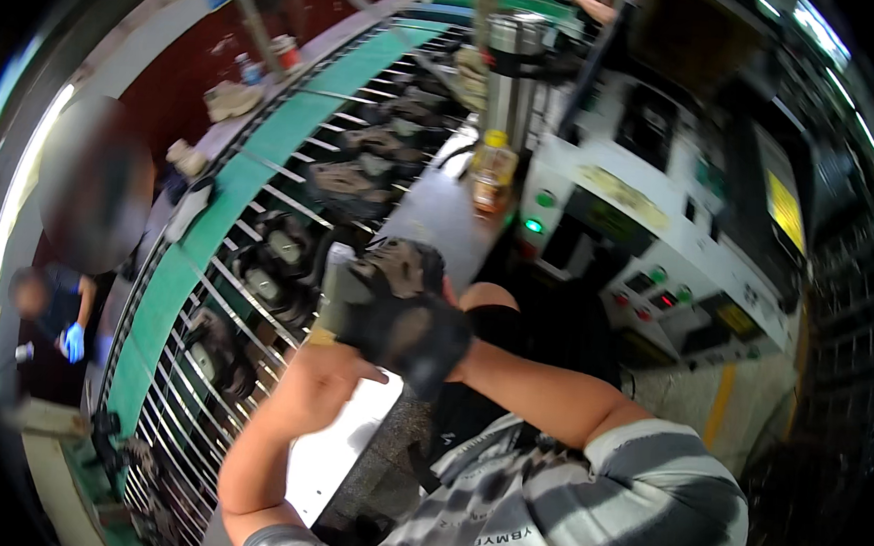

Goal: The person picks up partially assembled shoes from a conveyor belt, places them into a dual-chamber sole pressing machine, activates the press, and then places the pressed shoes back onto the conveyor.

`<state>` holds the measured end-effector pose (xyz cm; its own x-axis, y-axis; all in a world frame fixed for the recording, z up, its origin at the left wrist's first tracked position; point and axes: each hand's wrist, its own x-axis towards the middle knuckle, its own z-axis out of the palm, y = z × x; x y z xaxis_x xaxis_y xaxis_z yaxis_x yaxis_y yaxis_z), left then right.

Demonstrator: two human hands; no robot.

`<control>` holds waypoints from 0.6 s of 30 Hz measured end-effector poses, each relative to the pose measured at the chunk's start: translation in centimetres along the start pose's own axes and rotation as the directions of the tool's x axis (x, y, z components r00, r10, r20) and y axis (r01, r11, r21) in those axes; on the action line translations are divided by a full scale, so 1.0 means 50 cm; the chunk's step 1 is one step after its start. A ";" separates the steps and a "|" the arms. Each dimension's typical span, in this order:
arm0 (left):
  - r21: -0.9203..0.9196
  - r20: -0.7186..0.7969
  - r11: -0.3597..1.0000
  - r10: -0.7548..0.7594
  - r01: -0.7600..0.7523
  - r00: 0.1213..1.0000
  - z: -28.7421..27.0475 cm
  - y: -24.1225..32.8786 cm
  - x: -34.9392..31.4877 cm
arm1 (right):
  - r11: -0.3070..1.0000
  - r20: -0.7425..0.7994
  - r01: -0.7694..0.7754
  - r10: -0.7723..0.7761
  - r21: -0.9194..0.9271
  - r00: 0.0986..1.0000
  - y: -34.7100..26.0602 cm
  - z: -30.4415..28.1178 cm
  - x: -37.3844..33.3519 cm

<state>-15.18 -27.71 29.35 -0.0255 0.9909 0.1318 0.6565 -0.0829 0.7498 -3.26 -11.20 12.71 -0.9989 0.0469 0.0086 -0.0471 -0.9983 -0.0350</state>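
Note:
A brown-and-black shoe upper is held in front of me, its dark near end blurred by motion. My right hand grips it from the right side, most of its fingers hidden behind the shoe. Close by on the left, my left hand is closed, its thumb pointing toward the dark end of the shoe. Just above that hand stands a pale grey piece with a whitish top and yellowish lower end. Whether the left fingers hold this piece or the shoe cannot be made out.
Several dark shoes lie on a metal roller rack edged by a green belt. A yellow-capped bottle stands near a white machine with lit buttons. A blue-gloved person is at far left.

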 end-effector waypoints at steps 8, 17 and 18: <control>-0.041 0.199 0.721 0.684 -0.692 0.702 0.315 0.121 0.233 | 0.941 -0.250 0.309 -0.336 -0.141 0.908 -0.175 0.009 -0.393; -0.478 -0.248 0.545 0.669 -0.689 0.701 0.490 0.088 0.474 | 0.712 -0.074 0.639 -0.683 -0.289 0.727 -0.395 0.027 -0.542; -0.525 -0.345 0.610 0.485 -0.594 0.803 0.509 0.079 0.501 | 0.646 -0.073 0.670 -0.737 -0.365 0.672 -0.433 0.047 -0.546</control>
<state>5.95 -0.55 19.11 0.0382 0.7194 0.6936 0.0201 -0.6945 0.7192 25.06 9.02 15.59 -0.6366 0.7701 -0.0412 -0.7024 -0.6010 -0.3813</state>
